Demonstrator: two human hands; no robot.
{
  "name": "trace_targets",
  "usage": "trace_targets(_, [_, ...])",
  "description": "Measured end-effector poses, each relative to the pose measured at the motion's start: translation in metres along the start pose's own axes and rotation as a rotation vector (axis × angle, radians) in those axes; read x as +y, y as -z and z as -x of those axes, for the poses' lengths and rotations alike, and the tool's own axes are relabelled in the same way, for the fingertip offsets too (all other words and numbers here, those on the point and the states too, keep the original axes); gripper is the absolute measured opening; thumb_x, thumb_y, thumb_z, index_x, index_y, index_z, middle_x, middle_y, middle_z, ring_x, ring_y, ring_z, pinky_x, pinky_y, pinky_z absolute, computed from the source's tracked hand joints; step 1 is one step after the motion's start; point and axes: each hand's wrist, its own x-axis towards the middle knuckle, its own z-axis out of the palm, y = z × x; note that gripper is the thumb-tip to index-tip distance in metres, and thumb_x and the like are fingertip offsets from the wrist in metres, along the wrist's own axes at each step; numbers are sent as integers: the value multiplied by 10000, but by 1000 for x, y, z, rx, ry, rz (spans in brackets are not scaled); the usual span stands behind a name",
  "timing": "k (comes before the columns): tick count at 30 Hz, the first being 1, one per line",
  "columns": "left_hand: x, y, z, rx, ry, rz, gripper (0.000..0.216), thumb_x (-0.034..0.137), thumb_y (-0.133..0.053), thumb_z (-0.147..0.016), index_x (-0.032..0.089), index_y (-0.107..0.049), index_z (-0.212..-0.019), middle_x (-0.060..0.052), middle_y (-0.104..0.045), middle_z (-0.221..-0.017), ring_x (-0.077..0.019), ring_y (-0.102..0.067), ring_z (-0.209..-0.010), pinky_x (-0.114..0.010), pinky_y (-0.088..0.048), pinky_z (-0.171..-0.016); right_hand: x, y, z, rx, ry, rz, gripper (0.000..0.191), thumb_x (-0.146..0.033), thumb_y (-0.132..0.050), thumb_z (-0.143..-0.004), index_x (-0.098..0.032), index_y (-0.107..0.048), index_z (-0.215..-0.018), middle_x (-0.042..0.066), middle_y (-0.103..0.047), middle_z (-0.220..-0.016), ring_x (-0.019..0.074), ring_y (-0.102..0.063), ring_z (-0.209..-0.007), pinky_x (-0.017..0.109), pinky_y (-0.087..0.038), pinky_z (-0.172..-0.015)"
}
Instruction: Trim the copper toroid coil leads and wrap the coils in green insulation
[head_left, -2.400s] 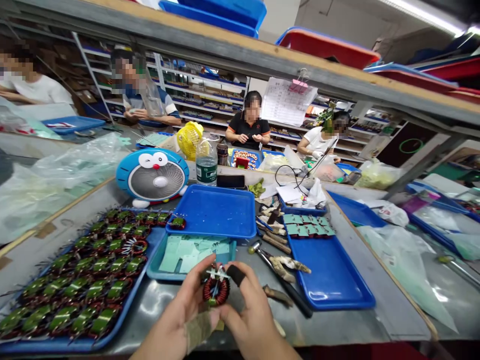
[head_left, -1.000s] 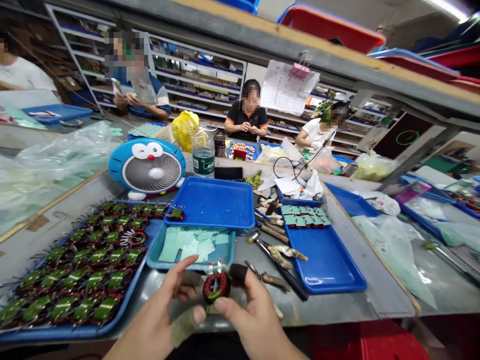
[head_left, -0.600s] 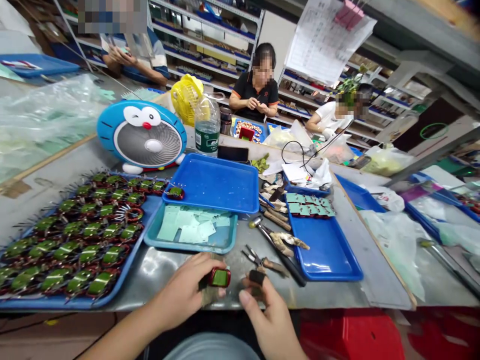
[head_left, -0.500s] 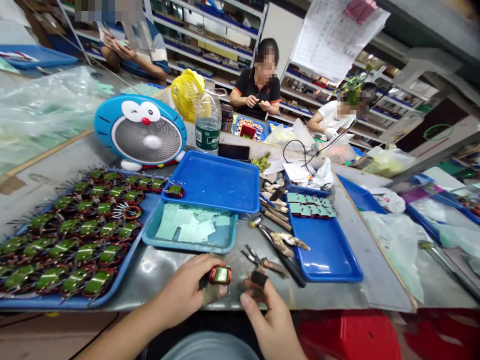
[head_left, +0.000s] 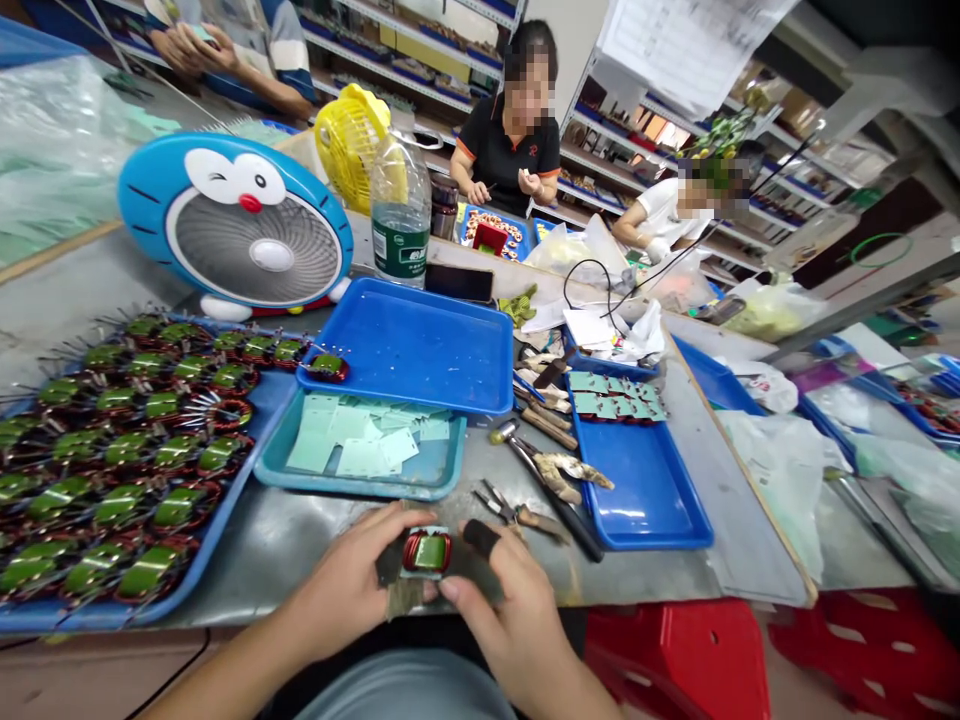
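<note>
A wound coil (head_left: 427,551) with red-brown copper wire and a green top sits just over the table's front edge. My left hand (head_left: 364,570) is closed on it, thumb and fingers around its left side. Pale green card edges show above and below the coil. My right hand (head_left: 510,600) is close on the right, fingers apart. Its thumb tip is at the coil's lower right corner, and a black cover wraps one fingertip. Whether that thumb presses on the card is hard to see. Brownish tape or cloth covers part of a left finger.
Left, a blue tray (head_left: 176,600) holds many similar coils. Ahead are a teal tray (head_left: 360,485) of pale green cards and a blue tray (head_left: 420,345) with one coil. Pliers (head_left: 517,512), a hammer (head_left: 551,490) and a tray (head_left: 649,490) of carded coils lie right. Co-workers sit beyond.
My right hand has moved left, up to the coil. The coil has shifted slightly left and turned, and card edges now show around it. The head view has shifted a little.
</note>
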Motion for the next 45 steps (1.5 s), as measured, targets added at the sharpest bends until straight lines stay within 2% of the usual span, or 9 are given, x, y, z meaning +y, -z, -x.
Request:
trace_targets(7, [-3, -5, 0, 20, -82, -65, 492, 390, -861, -822, 303, -688, -1275, -67, -758, -1197, -297, -697, -1083, -343, -504, -941, -3, -12, -20, 43, 215, 68, 245, -329, -595, -1042, -215, -671, -1244, 71, -747, -1090, 231, -695, -959, 347, -547, -854])
trace_targets(22, [-13, -10, 0, 25, -128, -151, 485, 485, -780, -883, 283, -641, -1301, -68, -744, -1249, -292, -693, -1138, -367, -541, -970, -5, -11, -24, 51, 305, 128, 353, -480, -519, -1072, -192, -682, -1193, 71, -755, -1046, 215, -698, -928, 322, -555, -823])
trace_targets(25, [-18, -8, 5, 37, -117, -169, 638, 525, -815, -839, 313, -582, -1394, -76, -699, -1344, -303, -679, -1201, -377, -549, -1005, 6, -2, -12, 79, 240, 187, 533, -581, -519, -1045, -183, -571, -1396, 96, -726, -1240, 219, -691, -1116, 317, -559, -956])
trace_targets(27, [-19, -7, 9, 54, -98, -170, 699, 531, -822, -828, 332, -538, -1436, -79, -668, -1388, -310, -666, -1235, -385, -550, -1021, 21, 10, -1, 112, 141, 327, 524, -541, -461, -1075, -172, -520, -1443, 108, -698, -1304, 203, -662, -1199, 301, -544, -1015])
trace_targets(30, [-18, -5, 12, 61, -75, -162, 693, 530, -812, -833, 342, -528, -1437, -76, -657, -1390, -316, -660, -1242, -399, -545, -1033, 50, 32, 4, 141, 16, 534, 352, -354, -394, -1107, -157, -625, -1283, 126, -710, -1224, 213, -662, -1146, 320, -542, -999])
trace_targets(34, [-9, -6, 5, 18, -71, -173, 632, 525, -791, -847, 323, -570, -1403, -81, -682, -1306, -309, -683, -1172, -393, -560, -985, 77, 51, -21, 105, -116, 740, 245, -200, -484, -1037, -133, -711, -977, 184, -705, -1122, 319, -645, -1049, 465, -517, -946])
trace_targets(38, [-1, -6, -3, -49, -44, -155, 488, 519, -732, -902, 296, -651, -1328, -76, -709, -1159, -286, -708, -1055, -371, -569, -911, 78, 53, -57, -15, -217, 900, 74, -152, -658, -933, -134, -708, -984, 152, -705, -1018, 321, -653, -993, 436, -523, -861])
trace_targets(41, [2, -6, -4, -61, -8, -109, 461, 513, -732, -905, 299, -673, -1309, -67, -707, -1135, -281, -705, -1049, -379, -558, -925, 69, 51, -69, -87, -269, 970, 126, -152, -664, -948, -127, -684, -1071, 116, -704, -1063, 275, -666, -997, 410, -537, -859])
trace_targets(45, [3, -7, -2, -32, 7, -79, 487, 503, -759, -881, 299, -673, -1314, -70, -708, -1209, -290, -703, -1104, -400, -549, -979, 59, 52, -59, -159, -319, 1014, 223, -238, -729, -947, -131, -666, -1132, 89, -695, -1104, 246, -676, -1002, 389, -559, -850])
